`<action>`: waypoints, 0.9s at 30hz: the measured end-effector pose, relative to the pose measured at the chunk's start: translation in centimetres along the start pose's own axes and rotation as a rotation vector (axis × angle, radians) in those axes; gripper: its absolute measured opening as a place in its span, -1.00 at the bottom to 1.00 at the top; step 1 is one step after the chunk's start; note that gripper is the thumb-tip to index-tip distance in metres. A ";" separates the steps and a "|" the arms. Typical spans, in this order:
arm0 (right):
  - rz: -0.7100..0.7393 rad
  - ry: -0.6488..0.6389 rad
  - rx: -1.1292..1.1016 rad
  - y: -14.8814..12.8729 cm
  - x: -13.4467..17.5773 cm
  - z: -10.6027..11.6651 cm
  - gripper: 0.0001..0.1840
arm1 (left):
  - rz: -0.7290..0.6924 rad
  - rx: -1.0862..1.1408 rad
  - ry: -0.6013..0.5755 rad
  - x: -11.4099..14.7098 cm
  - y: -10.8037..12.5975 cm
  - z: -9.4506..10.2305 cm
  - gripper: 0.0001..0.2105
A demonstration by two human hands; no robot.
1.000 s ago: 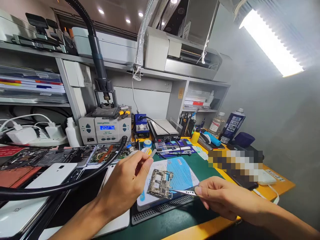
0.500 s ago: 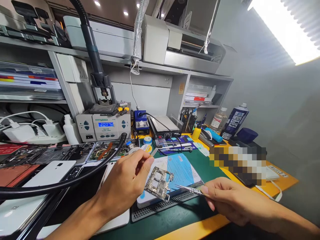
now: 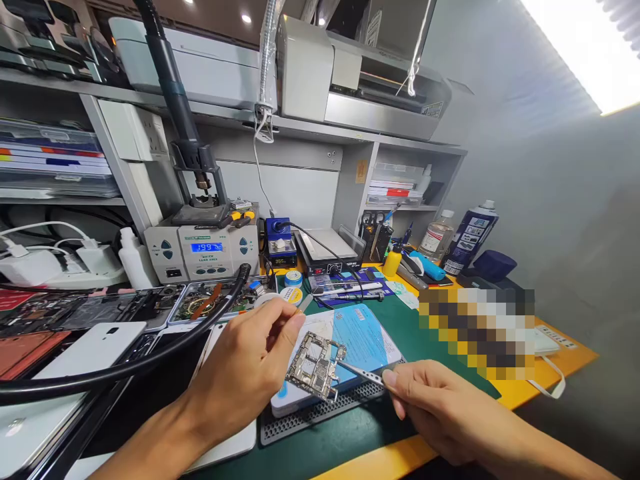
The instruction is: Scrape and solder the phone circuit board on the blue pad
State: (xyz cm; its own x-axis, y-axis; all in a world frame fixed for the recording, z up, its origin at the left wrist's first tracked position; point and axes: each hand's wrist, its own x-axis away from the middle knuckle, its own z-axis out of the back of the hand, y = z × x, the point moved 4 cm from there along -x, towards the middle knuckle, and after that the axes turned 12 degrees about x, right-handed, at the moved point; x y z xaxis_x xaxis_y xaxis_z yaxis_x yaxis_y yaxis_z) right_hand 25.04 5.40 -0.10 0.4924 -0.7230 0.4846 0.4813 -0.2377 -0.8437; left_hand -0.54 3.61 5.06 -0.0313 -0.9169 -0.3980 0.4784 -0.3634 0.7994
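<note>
My left hand (image 3: 250, 360) is closed in a pinch, and a thin flat grey blade (image 3: 305, 304) sticks out past its fingertips; the rest of that tool is hidden in the hand. Just to its right is a phone logic board (image 3: 316, 368) over a blue and white box (image 3: 367, 340). Whether the left fingers touch the board's left edge, I cannot tell. My right hand (image 3: 435, 403) grips metal tweezers (image 3: 364, 375), their tips pointing left at the board's right edge. Contact between the tips and the board cannot be made out.
A perforated grey pad (image 3: 295, 427) lies under the box on a green mat (image 3: 425, 333). A black hose (image 3: 165, 360) arches across phones at the left. Behind stand a hot air station (image 3: 203, 250), a soldering unit (image 3: 281, 247) and a heating plate (image 3: 327, 248). Bottles (image 3: 437, 233) stand right.
My right hand has moved left, bringing the tweezer tips closer to the board. My left hand keeps its pinch with hardly any shift. The whole view has shifted slightly.
</note>
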 end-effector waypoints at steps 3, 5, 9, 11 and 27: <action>-0.004 0.016 -0.076 0.2 0.2 -0.8 -0.50 | -0.006 -0.004 0.004 -0.1 0.1 -0.1 -0.74; 0.014 0.043 -0.115 0.4 0.4 -1.2 -0.47 | -0.011 -0.007 0.007 -0.2 0.1 -0.1 -0.74; 0.049 0.101 -0.213 1.0 0.6 -1.9 -0.45 | -0.003 -0.023 0.011 -0.1 -0.1 -0.1 -0.72; 0.035 0.127 -0.275 1.3 0.7 -2.3 -0.42 | 0.004 -0.032 0.016 -0.1 -0.2 -0.1 -0.73; 0.054 0.271 -0.493 1.8 1.0 -2.9 -0.42 | 0.035 -0.079 -0.049 0.3 0.4 0.1 -0.72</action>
State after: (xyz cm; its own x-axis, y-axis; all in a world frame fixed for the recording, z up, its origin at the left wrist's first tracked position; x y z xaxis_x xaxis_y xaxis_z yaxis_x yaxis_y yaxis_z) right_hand 24.25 2.39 -1.80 0.2720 -0.8678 0.4159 0.0324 -0.4237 -0.9052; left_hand -0.41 3.15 5.28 -0.0555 -0.9365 -0.3461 0.5479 -0.3183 0.7736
